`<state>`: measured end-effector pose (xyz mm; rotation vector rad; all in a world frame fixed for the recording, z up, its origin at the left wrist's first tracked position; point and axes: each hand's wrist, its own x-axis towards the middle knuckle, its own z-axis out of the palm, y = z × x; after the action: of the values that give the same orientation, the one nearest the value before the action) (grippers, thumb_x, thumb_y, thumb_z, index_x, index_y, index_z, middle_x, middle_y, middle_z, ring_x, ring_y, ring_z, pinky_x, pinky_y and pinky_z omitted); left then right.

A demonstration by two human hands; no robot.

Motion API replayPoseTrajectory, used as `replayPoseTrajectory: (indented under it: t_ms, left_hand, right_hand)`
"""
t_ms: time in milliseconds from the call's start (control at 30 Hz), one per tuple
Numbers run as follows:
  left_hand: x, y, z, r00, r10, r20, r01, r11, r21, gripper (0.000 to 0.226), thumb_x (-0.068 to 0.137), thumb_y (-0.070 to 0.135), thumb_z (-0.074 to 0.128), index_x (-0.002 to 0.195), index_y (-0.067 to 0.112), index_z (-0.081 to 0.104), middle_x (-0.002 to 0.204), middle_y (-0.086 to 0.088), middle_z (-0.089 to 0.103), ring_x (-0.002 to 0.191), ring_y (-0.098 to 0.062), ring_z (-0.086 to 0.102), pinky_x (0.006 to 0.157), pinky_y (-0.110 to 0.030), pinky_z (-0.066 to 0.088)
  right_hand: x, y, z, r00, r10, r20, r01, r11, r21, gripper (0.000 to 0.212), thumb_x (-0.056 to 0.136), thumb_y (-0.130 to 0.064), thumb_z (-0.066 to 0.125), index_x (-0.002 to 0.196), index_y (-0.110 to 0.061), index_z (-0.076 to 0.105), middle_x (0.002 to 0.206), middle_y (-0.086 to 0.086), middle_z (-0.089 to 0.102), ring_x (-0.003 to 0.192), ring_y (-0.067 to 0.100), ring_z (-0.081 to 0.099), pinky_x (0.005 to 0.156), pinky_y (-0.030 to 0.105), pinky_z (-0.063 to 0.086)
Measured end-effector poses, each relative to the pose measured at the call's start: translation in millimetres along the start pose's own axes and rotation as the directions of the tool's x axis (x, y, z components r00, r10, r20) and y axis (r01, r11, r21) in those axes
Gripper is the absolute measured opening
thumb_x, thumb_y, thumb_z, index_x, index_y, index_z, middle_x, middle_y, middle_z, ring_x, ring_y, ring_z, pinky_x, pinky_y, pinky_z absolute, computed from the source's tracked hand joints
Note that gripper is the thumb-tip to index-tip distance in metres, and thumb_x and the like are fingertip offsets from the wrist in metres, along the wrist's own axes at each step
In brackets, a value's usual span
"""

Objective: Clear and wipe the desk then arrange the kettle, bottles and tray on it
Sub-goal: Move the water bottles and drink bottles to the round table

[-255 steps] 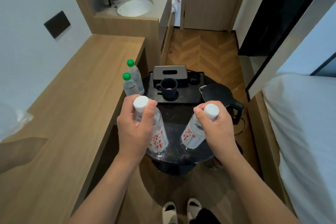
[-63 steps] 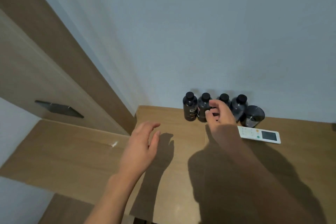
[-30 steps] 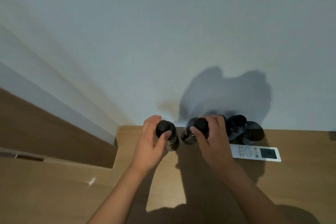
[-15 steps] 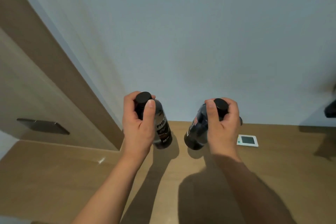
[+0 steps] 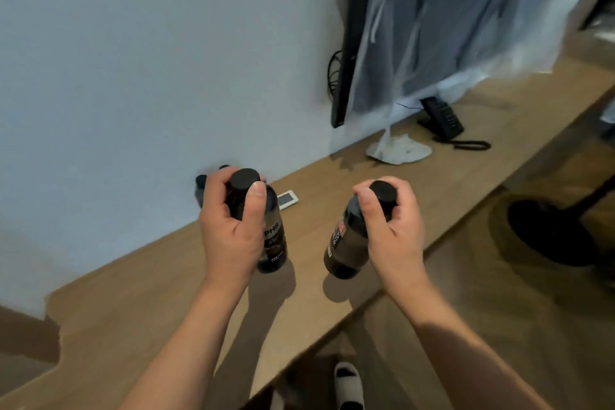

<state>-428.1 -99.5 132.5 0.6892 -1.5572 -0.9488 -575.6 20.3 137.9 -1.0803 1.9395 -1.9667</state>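
Above the wooden surface [image 5: 432,196] you hold two dark bottles up in the air. Your left hand [image 5: 233,230] grips one dark bottle [image 5: 274,243] near its black cap. Your right hand [image 5: 396,236] grips the other dark bottle [image 5: 344,251], and it tilts. More bottles [image 5: 201,188] stand by the wall behind your left hand, next to a white remote [image 5: 288,199].
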Motion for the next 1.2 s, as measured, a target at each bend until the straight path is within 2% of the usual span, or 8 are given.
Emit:
replayPoseTrajectory:
  t_ms: [100, 267, 467, 567, 733, 933, 1067, 1200]
  left_hand:
    - [-14, 19, 59, 0.989, 0.0, 0.146, 0.006, 0.999, -0.044, 0.027, 0.092, 0.041, 0.054, 0.106, 0.018, 0.057, 0.095, -0.005, 0.065, 0.089, -0.016, 0.063, 0.079, -0.029, 0.052]
    - [-50, 51, 170, 0.932, 0.056, 0.357, -0.016, 0.993, -0.115, 0.02, 0.09, 0.044, 0.053, 0.102, 0.028, 0.056, 0.095, -0.004, 0.064, 0.087, -0.01, 0.062, 0.075, -0.02, 0.05]
    - [-116, 81, 326, 0.85, 0.099, 0.518, -0.004, 0.983, -0.182, 0.03, 0.091, 0.044, 0.052, 0.106, 0.018, 0.057, 0.095, 0.003, 0.063, 0.086, -0.005, 0.061, 0.072, -0.013, 0.048]
    - [-148, 102, 407, 0.811, 0.112, 0.574, 0.034, 0.971, -0.238, 0.029, 0.092, 0.043, 0.053, 0.106, 0.018, 0.06, 0.095, -0.003, 0.064, 0.086, -0.008, 0.061, 0.073, -0.017, 0.049]
    - [-189, 136, 515, 0.751, 0.199, 0.629, 0.03, 0.942, -0.333, 0.01, 0.094, 0.039, 0.055, 0.101, 0.046, 0.058, 0.094, 0.01, 0.065, 0.086, -0.01, 0.063, 0.073, -0.017, 0.049]
    - [-200, 140, 623, 0.666, 0.218, 0.713, 0.04, 0.944, -0.326, 0.039, 0.093, 0.043, 0.052, 0.109, 0.009, 0.06, 0.097, -0.007, 0.064, 0.091, -0.021, 0.064, 0.077, -0.025, 0.052]
    - [-190, 123, 700, 0.645, 0.225, 0.73, 0.072, 0.934, -0.351, 0.039, 0.094, 0.043, 0.053, 0.108, 0.007, 0.059, 0.097, -0.007, 0.064, 0.09, -0.024, 0.064, 0.077, -0.037, 0.055]
    - [-166, 115, 796, 0.637, 0.274, 0.721, 0.066, 0.912, -0.405, 0.033, 0.093, 0.041, 0.053, 0.105, 0.01, 0.059, 0.094, -0.002, 0.063, 0.088, -0.019, 0.063, 0.076, -0.032, 0.054]
  right_hand:
    - [-4, 2, -61, 0.99, 0.003, -0.143, -0.011, 0.999, -0.053, 0.026, 0.089, -0.05, 0.06, 0.101, -0.027, 0.058, 0.092, -0.011, 0.064, 0.085, 0.012, 0.065, 0.077, 0.027, 0.052]
    - [-11, 20, -169, 0.949, 0.038, -0.314, -0.056, 0.997, -0.051, 0.014, 0.096, -0.019, 0.061, 0.103, -0.007, 0.058, 0.081, -0.026, 0.064, 0.073, -0.008, 0.061, 0.066, 0.006, 0.043]
    - [-11, 60, -325, 0.871, 0.101, -0.481, -0.167, 0.981, -0.097, 0.014, 0.093, -0.038, 0.063, 0.101, -0.027, 0.058, 0.091, -0.022, 0.064, 0.087, 0.002, 0.062, 0.078, 0.015, 0.048]
    - [-9, 69, -404, 0.831, 0.103, -0.547, -0.195, 0.974, -0.113, 0.02, 0.092, -0.038, 0.061, 0.104, -0.022, 0.059, 0.09, -0.017, 0.064, 0.086, 0.002, 0.063, 0.075, 0.012, 0.047]
    - [3, 88, -513, 0.788, 0.105, -0.607, -0.272, 0.944, -0.189, 0.008, 0.095, -0.025, 0.062, 0.101, -0.026, 0.058, 0.091, -0.024, 0.062, 0.086, -0.003, 0.06, 0.071, 0.006, 0.043]
    - [47, 119, -590, 0.752, 0.108, -0.65, -0.294, 0.938, -0.185, 0.01, 0.095, -0.033, 0.06, 0.101, -0.027, 0.056, 0.09, -0.028, 0.06, 0.086, -0.004, 0.059, 0.071, 0.006, 0.044]
    - [94, 150, -633, 0.742, 0.085, -0.665, -0.291, 0.934, -0.206, 0.032, 0.087, -0.048, 0.054, 0.106, -0.023, 0.057, 0.09, -0.019, 0.061, 0.085, 0.002, 0.06, 0.07, 0.011, 0.048]
    - [156, 182, -681, 0.737, 0.069, -0.673, -0.317, 0.914, -0.254, 0.015, 0.092, -0.04, 0.058, 0.104, -0.03, 0.056, 0.094, -0.019, 0.06, 0.089, 0.003, 0.06, 0.071, 0.014, 0.052]
